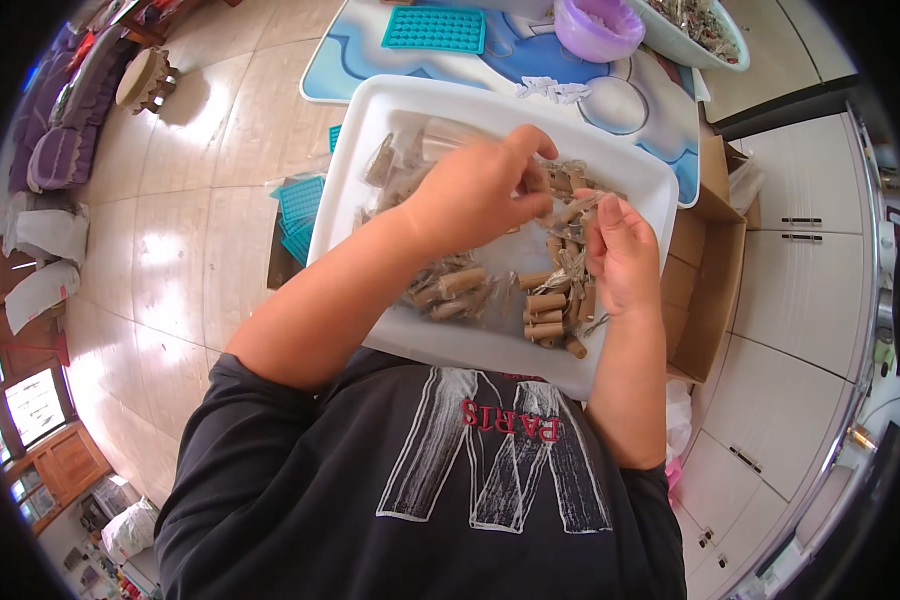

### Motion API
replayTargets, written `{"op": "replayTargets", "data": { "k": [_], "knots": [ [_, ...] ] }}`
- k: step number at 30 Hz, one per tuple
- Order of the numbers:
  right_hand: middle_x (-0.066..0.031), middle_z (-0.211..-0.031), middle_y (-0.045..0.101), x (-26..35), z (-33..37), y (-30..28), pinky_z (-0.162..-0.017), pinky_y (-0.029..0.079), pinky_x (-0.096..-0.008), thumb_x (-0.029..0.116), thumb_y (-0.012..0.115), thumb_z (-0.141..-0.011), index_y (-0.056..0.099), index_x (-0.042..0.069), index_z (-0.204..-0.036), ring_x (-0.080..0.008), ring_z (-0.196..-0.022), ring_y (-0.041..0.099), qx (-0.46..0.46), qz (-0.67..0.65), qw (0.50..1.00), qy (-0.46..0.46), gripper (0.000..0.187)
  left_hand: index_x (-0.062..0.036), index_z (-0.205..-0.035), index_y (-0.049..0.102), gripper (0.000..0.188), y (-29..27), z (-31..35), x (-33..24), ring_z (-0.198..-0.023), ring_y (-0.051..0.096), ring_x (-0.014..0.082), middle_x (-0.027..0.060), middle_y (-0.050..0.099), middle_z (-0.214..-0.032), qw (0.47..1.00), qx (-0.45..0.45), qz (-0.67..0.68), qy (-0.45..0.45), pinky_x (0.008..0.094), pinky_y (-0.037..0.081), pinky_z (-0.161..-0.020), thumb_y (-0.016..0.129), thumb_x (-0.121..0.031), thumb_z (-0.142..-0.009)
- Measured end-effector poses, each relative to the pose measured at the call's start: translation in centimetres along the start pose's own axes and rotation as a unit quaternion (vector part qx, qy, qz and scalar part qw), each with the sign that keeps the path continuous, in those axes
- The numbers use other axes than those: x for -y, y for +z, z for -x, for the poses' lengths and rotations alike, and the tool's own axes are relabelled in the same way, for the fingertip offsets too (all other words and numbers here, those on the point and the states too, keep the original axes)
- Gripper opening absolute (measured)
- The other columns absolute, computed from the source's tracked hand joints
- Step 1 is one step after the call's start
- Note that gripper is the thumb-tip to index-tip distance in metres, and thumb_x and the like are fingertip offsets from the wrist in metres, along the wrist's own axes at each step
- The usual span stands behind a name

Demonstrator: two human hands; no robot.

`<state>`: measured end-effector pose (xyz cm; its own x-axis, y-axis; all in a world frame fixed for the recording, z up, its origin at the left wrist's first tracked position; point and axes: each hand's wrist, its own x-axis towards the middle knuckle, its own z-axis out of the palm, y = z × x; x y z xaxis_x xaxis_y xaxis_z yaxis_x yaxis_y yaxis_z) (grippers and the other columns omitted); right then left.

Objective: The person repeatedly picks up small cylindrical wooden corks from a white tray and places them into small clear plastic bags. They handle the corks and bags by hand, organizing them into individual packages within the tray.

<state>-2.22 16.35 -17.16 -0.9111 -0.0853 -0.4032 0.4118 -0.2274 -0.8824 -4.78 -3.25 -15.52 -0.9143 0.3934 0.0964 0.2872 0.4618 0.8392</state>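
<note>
My right hand [625, 250] is closed, with thumb and fingers pinching a small brown tube [575, 210] with clear film about it. My left hand [480, 190] reaches across the tray from the left, fingers bent, close to that tube. Motion smears part of it, so I cannot tell whether it grips anything. Beneath both hands lies a white plastic tray [490, 350]. Brown tubes [544, 318] are heaped on its right side, some with thin strands or film among them. Clear bags of brown tubes [455, 288] lie further left, partly hidden by my left arm.
The tray overlaps a blue-and-white patterned table [410, 65]. A teal mould-like tray [433, 29], a purple bowl [598, 30], a white tub [705, 50] and white pieces [555, 90] sit beyond it. Teal trays [300, 205] stand left; a cardboard box [705, 290] stands right, beside pale cabinets [800, 290].
</note>
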Motion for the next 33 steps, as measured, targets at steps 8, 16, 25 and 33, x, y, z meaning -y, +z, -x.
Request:
{"op": "replayTargets", "data": {
  "k": [8, 16, 25, 33],
  "knots": [
    [0.0042, -0.058, 0.047, 0.2, -0.4, 0.3, -0.039, 0.021, -0.0168, 0.016, 0.063, -0.083, 0.055, 0.008, -0.078, -0.0021, -0.044, 0.034, 0.051, -0.041, 0.996, 0.063, 0.012, -0.0018, -0.11, 0.044, 0.041, -0.1, 0.5, -0.1, -0.077, 0.063, 0.0219, 0.0084, 0.064, -0.082, 0.99, 0.036, 0.13, -0.047, 0.0306, 0.048, -0.065, 0.066, -0.014, -0.078],
    [-0.0032, -0.073, 0.058, 0.3, 0.1, 1.2, -0.046, 0.032, -0.0154, 0.01, 0.059, -0.084, 0.046, 0.005, -0.102, -0.0032, -0.055, 0.044, 0.14, -0.013, 0.99, 0.012, 0.024, -0.0043, -0.101, 0.052, 0.026, 1.9, 0.9, 1.4, -0.078, 0.061, 0.0129, 0.0037, 0.06, -0.089, 0.807, 0.009, 0.486, -0.336, 0.0239, 0.05, -0.063, 0.055, -0.028, -0.09],
    [-0.0031, -0.072, 0.059, -0.7, -0.1, 2.1, -0.06, 0.043, -0.0199, 0.004, 0.06, -0.083, 0.048, 0.001, -0.099, -0.0083, -0.067, 0.056, 0.08, 0.211, 0.971, -0.077, 0.021, -0.0039, -0.104, 0.052, 0.03, 2.0, 1.7, 1.6, -0.077, 0.058, 0.0118, 0.0049, 0.06, -0.091, 0.786, 0.082, 0.531, -0.305, 0.0246, 0.048, -0.062, 0.052, -0.031, -0.091],
    [0.0019, -0.068, 0.054, -0.8, -0.6, 1.7, -0.049, 0.032, -0.0168, 0.017, 0.06, -0.086, 0.057, 0.003, -0.1, -0.0037, -0.057, 0.045, 0.053, 0.143, 0.987, -0.053, 0.021, -0.0032, -0.099, 0.055, 0.026, 1.3, 1.5, 2.5, -0.065, 0.052, 0.008, 0.0048, 0.061, -0.085, 0.818, 0.107, 0.48, -0.299, 0.0213, 0.043, -0.056, 0.05, -0.028, -0.092]
  ]
}}
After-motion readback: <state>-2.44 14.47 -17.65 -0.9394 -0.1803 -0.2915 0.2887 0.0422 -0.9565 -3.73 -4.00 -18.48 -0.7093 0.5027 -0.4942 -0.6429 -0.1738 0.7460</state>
